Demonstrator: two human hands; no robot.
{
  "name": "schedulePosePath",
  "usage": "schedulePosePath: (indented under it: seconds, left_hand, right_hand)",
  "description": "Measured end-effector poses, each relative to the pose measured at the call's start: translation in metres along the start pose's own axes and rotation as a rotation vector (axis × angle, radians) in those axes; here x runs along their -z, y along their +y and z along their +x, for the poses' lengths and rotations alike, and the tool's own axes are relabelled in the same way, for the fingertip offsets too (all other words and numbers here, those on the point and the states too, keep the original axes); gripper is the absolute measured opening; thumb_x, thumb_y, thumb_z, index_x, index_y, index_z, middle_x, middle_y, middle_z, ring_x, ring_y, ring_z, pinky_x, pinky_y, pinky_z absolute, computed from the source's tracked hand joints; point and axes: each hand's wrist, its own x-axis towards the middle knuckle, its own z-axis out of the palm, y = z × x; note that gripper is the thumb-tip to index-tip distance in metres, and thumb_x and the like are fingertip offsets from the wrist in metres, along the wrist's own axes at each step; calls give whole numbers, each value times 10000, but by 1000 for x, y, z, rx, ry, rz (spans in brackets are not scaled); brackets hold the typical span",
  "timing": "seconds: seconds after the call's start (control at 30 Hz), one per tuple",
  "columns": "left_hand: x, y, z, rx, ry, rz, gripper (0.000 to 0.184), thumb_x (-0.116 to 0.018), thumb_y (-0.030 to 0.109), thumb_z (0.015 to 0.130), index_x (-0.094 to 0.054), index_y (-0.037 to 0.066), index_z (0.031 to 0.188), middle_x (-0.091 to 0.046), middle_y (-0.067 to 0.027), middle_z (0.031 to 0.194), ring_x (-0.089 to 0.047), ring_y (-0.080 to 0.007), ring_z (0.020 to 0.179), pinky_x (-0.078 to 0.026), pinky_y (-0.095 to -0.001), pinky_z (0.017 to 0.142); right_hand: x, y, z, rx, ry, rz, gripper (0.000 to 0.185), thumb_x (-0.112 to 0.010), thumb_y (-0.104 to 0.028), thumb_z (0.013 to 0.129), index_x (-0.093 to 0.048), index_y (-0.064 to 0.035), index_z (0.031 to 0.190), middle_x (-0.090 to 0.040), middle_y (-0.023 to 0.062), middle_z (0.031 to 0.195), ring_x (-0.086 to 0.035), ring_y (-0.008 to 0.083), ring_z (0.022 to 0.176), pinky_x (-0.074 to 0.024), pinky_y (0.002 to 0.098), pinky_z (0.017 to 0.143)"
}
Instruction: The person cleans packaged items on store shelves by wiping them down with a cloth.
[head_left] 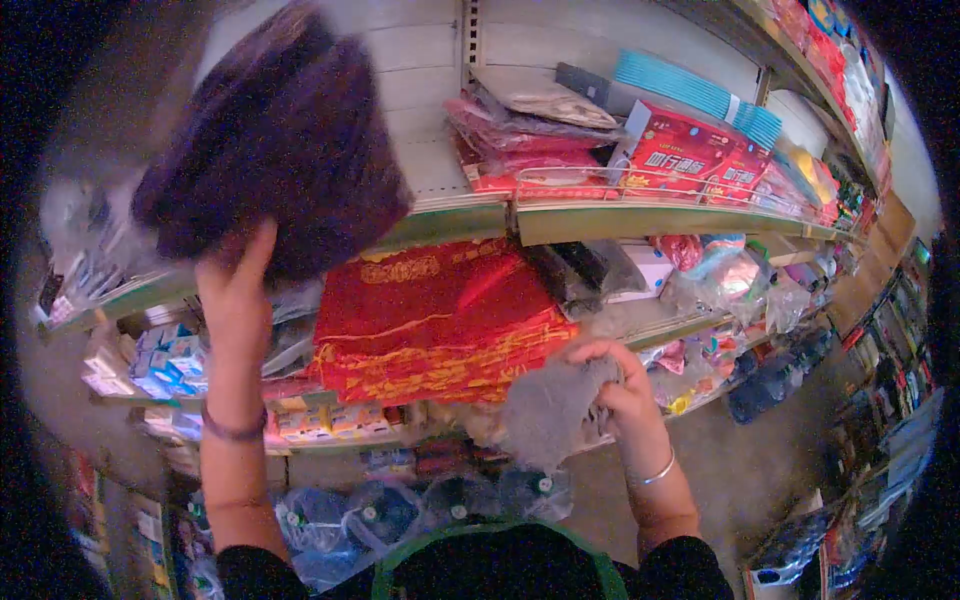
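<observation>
A dark purple folded cloth bundle point(285, 150) is raised at the upper left, in front of the shelf. My left hand point(238, 290) grips its lower edge, thumb on the near side and the other fingers partly hidden. Lower right of centre, my right hand point(615, 380) is closed on a crumpled grey cloth point(555, 410), which hangs to the left of the fingers. Between my hands, a stack of red cloths with gold trim point(430, 320) lies on the middle shelf.
The upper shelf edge point(620, 218) carries red boxes point(675, 155), packets and a long turquoise bundle point(700, 95). Plastic-wrapped goods point(735, 270) fill the shelf at right. Blue-white packs point(165, 355) stand at left, and wrapped dark caps point(385, 510) lie below.
</observation>
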Motion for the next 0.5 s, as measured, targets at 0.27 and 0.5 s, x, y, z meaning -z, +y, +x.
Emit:
schedulePosePath:
  seconds: [0.27, 0.5]
  left_hand:
    - [-132, 49, 112, -558, -259, 189, 250, -562, 42, 748, -564, 11, 996, -606, -90, 933, -552, -182, 855, -399, -282, 803]
    - [-248, -2, 213, -1330, -290, 388, 448, -542, -71, 595, -546, 60, 1023, -551, -84, 1041, -508, -267, 988, -395, -357, 851]
  right_hand:
    - [38, 13, -58, -71, 128, 4, 438, -446, -4, 542, -553, -8, 966, -560, 90, 1027, -495, 205, 1003, -356, 295, 890]
    - [70, 29, -101, -77, 328, -30, 424, -476, -45, 588, -542, -28, 1007, -555, 74, 1029, -499, 178, 980, -377, 284, 857]
